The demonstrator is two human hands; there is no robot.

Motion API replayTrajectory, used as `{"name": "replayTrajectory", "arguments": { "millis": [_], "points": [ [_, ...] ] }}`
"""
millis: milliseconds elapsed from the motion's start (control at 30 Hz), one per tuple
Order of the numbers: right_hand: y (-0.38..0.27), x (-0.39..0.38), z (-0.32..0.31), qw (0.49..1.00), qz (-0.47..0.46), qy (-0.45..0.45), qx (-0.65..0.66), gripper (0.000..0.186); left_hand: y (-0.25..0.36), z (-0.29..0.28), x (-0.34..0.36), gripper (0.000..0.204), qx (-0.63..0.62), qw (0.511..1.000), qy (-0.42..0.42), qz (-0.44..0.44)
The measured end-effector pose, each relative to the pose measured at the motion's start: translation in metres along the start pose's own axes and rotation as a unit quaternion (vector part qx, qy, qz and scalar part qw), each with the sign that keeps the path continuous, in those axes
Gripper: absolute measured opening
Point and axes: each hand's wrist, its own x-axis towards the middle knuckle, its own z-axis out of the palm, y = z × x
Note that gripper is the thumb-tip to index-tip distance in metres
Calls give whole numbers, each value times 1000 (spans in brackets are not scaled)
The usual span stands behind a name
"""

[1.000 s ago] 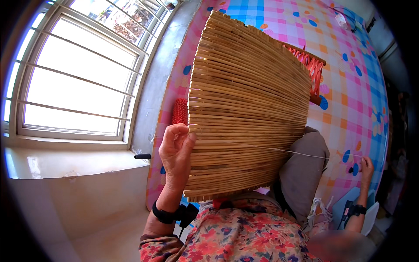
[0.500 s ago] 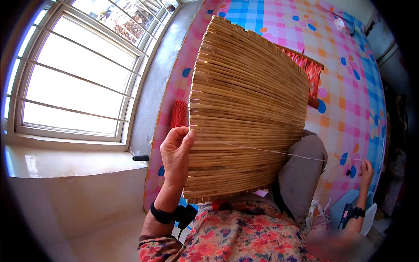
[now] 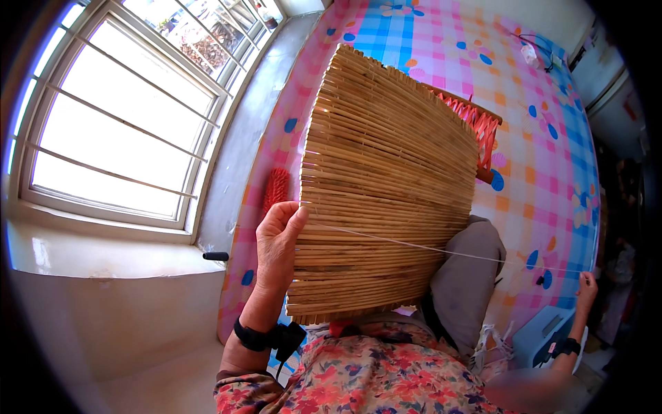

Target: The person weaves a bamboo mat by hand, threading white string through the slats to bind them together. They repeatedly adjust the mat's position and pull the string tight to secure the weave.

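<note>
A mat of thin brown bamboo sticks [image 3: 386, 159] stands slanted in front of me, its lower edge by my lap. My left hand [image 3: 277, 238] is closed on its left edge, thumb against the sticks and fingers curled behind. A thin white thread [image 3: 414, 245] runs from near that thumb across the mat and over my bent knee. Far out to the right, my right hand [image 3: 586, 290] pinches the thread's other end, holding it nearly straight. Whether the left fingers also grip the thread is too small to tell.
Beyond the mat lies a wooden frame laced with red strips [image 3: 476, 117]. A red bristly roll [image 3: 276, 190] is left of the mat. A checked, flowered sheet [image 3: 531, 165] covers the surface. A blue container [image 3: 543, 328] sits below my right hand. A barred window [image 3: 117, 131] is at left.
My right hand has moved a little farther right, drawing the thread farther out. My left hand keeps its hold on the mat's edge. The whole view has shifted slightly.
</note>
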Motion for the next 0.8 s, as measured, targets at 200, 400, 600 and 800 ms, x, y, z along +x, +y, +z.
{"name": "replayTrajectory", "arguments": {
  "millis": [200,400,600,800],
  "points": [
    [-8,5,-54,1000,-24,-17,10,7,-2,-6,-2,26,2,998,-57,-29],
    [-42,-11,-90,995,-61,-20,-72,7,-4,-8,0,28,19,996,-86,-18],
    [-117,-38,-71,994,-110,14,-19,8,-7,-8,-4,24,269,939,52,206],
    [-306,-142,5,909,-400,-110,-45,6,49,31,-47,29,322,852,-202,361]
  ]
}}
